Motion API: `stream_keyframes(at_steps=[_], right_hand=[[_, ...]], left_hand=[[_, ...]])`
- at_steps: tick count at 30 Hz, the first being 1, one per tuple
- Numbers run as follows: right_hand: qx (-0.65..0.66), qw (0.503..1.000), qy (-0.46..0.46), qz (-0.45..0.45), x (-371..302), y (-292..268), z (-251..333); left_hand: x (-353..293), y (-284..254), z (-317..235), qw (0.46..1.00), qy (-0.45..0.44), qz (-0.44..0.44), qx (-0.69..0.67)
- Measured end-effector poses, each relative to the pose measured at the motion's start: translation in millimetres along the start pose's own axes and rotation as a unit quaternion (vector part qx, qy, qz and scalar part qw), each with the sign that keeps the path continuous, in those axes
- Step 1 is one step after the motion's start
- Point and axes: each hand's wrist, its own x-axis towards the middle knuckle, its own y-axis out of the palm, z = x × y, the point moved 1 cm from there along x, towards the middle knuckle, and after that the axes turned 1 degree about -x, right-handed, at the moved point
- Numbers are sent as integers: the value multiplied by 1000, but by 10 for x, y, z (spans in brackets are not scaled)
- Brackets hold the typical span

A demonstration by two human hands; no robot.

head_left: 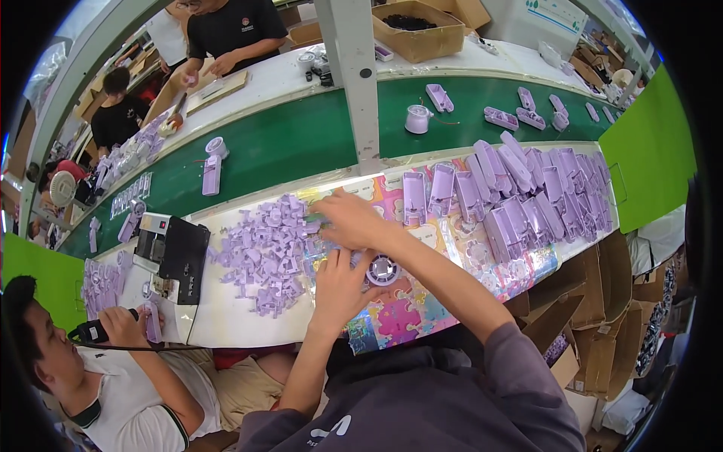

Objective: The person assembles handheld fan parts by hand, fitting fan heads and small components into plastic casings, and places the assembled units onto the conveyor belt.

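Note:
My left hand is closed around a lilac plastic part with a round, spoked end, above the patterned sheet. Much of that part is hidden under my fingers. Past it, my right hand reaches leftward to the edge of a heap of small lilac plastic pieces. Its thumb and fingers look apart, and I see nothing held between them. Lilac elongated trays stand in a row to the right of my right hand, beside a larger stack of the same trays.
A green conveyor belt runs behind the table, carrying lilac parts and a round lilac unit. A metal post rises ahead. At left are a black machine and a seated person holding a power screwdriver. Cardboard boxes stand at right.

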Motion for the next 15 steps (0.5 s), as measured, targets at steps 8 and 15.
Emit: stream_keyframes(at_steps=[8, 15], right_hand=[[-17, 999, 26, -23, 73, 48, 54], [-73, 993, 75, -58, -559, -302, 120]], left_hand=[[-59, 11, 22, 998, -43, 19, -30], [-111, 180, 23, 976, -99, -155, -120]])
